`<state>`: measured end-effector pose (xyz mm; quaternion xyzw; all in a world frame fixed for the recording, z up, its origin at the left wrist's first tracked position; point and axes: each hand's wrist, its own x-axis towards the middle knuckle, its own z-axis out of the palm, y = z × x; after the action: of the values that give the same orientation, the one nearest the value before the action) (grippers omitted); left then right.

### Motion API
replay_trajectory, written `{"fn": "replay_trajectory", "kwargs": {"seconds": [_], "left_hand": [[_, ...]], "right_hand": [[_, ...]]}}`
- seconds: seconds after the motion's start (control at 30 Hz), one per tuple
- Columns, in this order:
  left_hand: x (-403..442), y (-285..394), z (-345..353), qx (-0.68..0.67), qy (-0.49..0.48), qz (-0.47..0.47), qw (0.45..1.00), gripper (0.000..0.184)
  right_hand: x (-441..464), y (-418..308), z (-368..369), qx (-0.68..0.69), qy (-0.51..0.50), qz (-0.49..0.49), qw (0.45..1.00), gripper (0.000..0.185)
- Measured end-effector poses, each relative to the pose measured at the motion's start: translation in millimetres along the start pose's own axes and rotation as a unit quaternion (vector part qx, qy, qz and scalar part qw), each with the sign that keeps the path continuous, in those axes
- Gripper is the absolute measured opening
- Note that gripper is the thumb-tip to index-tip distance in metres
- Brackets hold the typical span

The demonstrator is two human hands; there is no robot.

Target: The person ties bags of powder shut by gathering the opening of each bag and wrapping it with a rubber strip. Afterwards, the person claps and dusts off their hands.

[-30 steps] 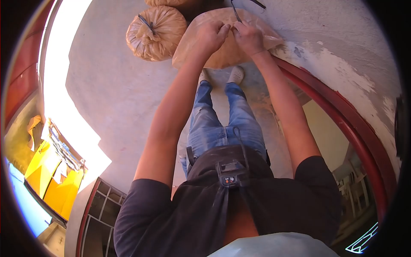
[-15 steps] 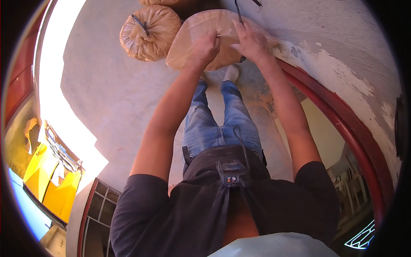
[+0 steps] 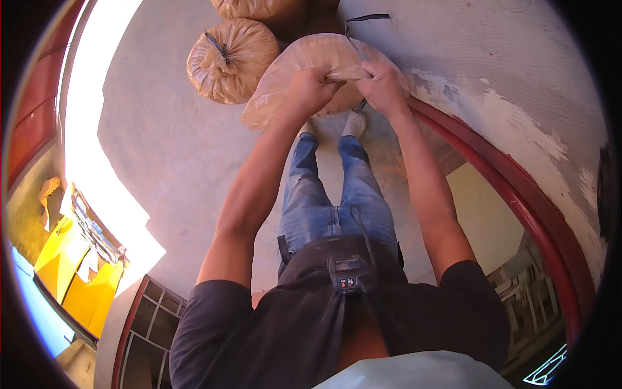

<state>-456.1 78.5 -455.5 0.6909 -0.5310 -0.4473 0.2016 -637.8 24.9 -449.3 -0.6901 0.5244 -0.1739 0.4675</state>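
Head view: left hand (image 3: 310,91) grips the plastic sack (image 3: 346,98); right hand (image 3: 383,87) pinches sack and black strip (image 3: 350,39); uneven pulling could tear the sack.

Just beyond the shoes (image 3: 354,124), one bag (image 3: 321,53); on the floor (image 3: 162,142) to its left, another bag (image 3: 233,72); behind that, a third bag (image 3: 251,7).

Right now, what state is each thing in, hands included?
Held bag: plastic gathered, no tie visible
Left bag: tied shut
Upper bag: closure out of view
Dark strip: upper end loose
Left fingers: closed on held bag
Right fingers: closed on plastic and strip
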Motion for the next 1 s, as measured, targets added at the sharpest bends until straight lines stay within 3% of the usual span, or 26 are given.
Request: {"fn": "replay_trajectory", "kwargs": {"seconds": [0.33,0.43,0.5,0.53,0.6,0.63,0.67,0.7,0.8,0.87,1.0], "left_hand": [[5,-1,3,-0.033,-0.001,-0.011,0.999,0.025],[-4,-9,6,-0.044,-0.022,-0.011,0.999,0.032],[5,0,4,0.037,0.046,-0.012,0.998,0.044],[8,-4,8,0.013,0.069,0.045,0.996,0.052],[19,-8,14,0.014,0.020,0.066,0.998,0.046],[23,-9,13,0.035,-0.018,0.083,0.996,0.040],[27,-12,12,0.074,0.006,0.067,0.995,0.028],[26,-14,9,0.076,0.007,0.064,0.995,0.028],[17,-19,6,0.055,0.034,0.043,0.997,0.022],[13,-26,5,0.001,0.050,0.057,0.997,0.020],[0,-25,0,0.006,0.047,0.051,0.998,0.021]], "right_hand": [[4,-13,1,0.025,0.016,0.050,0.998,0.014],[-5,-1,9,0.024,0.026,0.013,0.999,0.014],[8,-2,8,0.002,0.003,0.043,0.999,0.015],[17,-3,5,-0.011,0.010,0.046,0.999,0.015],[17,-1,3,-0.053,-0.022,-0.043,0.997,0.019],[9,-14,-11,-0.058,-0.021,-0.037,0.997,0.019],[6,-30,-30,-0.043,0.029,-0.058,0.997,0.021],[0,-45,-45,-0.024,0.073,-0.078,0.994,0.023],[-17,-49,-73,-0.074,0.101,-0.006,0.992,0.021],[-22,-44,-79,-0.300,0.090,-0.054,0.948,0.030],[-24,-9,-46,-0.340,0.069,-0.076,0.935,0.046]]}}
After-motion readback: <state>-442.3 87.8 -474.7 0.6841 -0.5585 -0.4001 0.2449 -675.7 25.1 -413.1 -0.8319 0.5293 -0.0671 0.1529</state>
